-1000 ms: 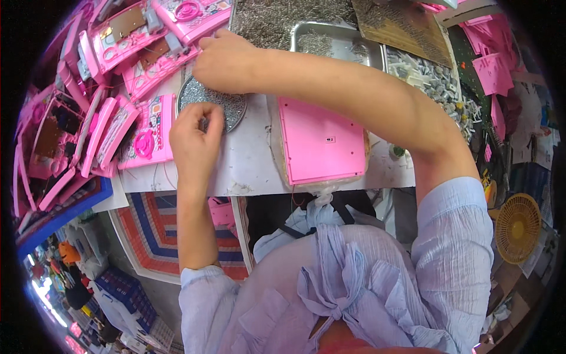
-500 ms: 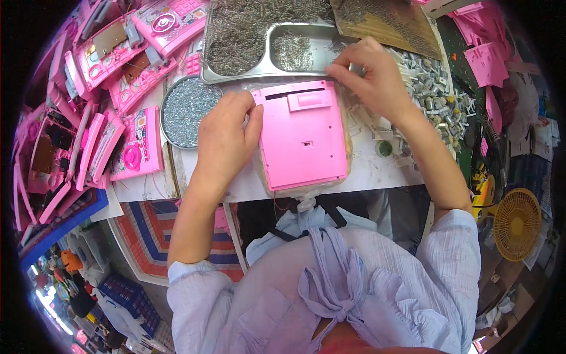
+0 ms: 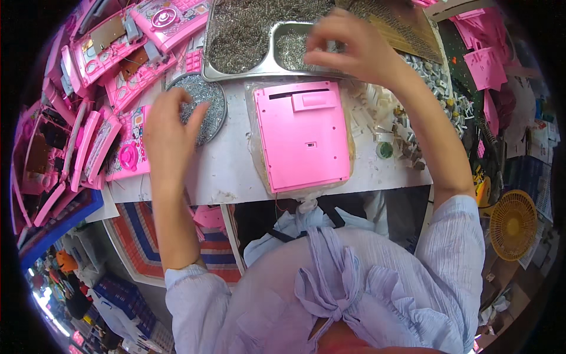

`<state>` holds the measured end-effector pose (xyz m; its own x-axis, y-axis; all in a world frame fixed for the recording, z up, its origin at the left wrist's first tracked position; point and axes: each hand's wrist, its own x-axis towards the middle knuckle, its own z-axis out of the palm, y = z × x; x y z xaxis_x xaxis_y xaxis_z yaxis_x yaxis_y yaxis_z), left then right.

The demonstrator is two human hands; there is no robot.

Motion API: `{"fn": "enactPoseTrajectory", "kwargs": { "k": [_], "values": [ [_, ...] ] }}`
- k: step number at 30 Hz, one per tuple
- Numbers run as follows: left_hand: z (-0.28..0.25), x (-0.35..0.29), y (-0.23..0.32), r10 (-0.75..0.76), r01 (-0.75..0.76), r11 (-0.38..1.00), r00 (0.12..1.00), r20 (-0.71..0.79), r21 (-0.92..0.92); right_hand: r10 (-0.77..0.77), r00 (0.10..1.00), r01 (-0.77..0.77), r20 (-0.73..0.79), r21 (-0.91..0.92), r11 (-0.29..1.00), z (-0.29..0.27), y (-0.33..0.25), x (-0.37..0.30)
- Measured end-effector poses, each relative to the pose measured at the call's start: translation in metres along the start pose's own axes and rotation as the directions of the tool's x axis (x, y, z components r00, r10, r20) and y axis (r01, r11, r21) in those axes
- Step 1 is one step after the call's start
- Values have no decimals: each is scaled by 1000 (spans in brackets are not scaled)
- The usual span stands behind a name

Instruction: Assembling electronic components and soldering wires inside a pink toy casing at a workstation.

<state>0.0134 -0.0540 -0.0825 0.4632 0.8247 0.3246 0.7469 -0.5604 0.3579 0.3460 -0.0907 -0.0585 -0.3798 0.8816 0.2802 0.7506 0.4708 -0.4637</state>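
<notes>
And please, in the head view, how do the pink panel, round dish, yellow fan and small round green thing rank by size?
1. Pink panel
2. Round dish and yellow fan: unsure; left hand hides part of the dish
3. Small round green thing

There are two hands (image 3: 171, 121), one round dish (image 3: 224, 115) left, one metal tray (image 3: 269, 66) far, one pink case (image 3: 300, 162) near, one green pot (image 3: 384, 150) and one yellow fan (image 3: 513, 225) right.
</notes>
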Motion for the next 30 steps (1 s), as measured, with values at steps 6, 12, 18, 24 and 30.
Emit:
{"fn": "enactPoseTrajectory", "kwargs": {
  "k": [6,12,18,24,30],
  "values": [
    [3,-25,-39,-129,143,981,986,110,-128,-387,913,408,129,-325,853,108,-60,92],
    [0,-28,-40,-258,263,961,964,66,-89,-298,903,410,310,-409,815,123,-77,129],
    [6,-24,-43,-211,213,976,976,54,-41,-308,940,341,147,-452,825,124,-73,136],
    [-3,-28,5,-162,204,881,978,131,-427,4,993,0,-119,29,1000,34,-54,50],
    [15,-45,107,385,-292,828,917,106,-479,470,882,-399,-40,471,787,-1,-49,-89]
  ]
}}
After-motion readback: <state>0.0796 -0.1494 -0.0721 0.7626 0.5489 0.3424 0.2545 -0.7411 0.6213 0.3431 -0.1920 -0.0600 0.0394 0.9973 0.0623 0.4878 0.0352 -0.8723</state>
